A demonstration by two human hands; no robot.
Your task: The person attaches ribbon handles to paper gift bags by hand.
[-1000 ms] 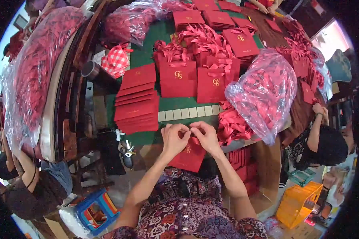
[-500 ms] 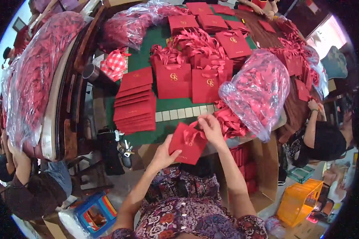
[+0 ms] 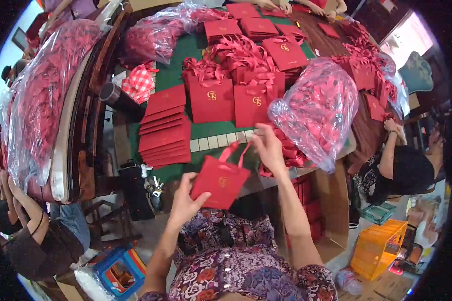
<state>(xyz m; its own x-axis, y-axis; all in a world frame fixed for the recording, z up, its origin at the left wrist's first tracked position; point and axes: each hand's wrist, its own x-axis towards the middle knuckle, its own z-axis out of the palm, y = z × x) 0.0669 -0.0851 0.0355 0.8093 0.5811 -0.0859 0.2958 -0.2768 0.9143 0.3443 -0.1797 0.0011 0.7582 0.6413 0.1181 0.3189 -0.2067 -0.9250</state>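
Observation:
My left hand (image 3: 187, 201) grips a small red paper gift bag (image 3: 221, 186) by its left side, thumb across the front, which bears a gold emblem. The bag tilts a little over my lap at the table's front edge. At its upper right, my right hand (image 3: 270, 150) pinches the end of the bag's red ribbon handle (image 3: 244, 153) and holds it taut. A second ribbon loop stands up from the bag's top. Nearest to my right hand lie loose red ribbons (image 3: 281, 156) and a clear plastic sack of ribbons (image 3: 319, 108).
Flat red bags (image 3: 165, 133) are stacked left on the green table (image 3: 206, 131). Finished-looking bags with ribbons (image 3: 211, 101) stand behind. A dark tumbler (image 3: 119, 99) leans at the left edge. An open cardboard box (image 3: 331, 215) sits below right. Other people work around the table.
The bag has moved left and turned more upright. My right hand has drawn up from the bag's top, and the ribbon handles now stand above it.

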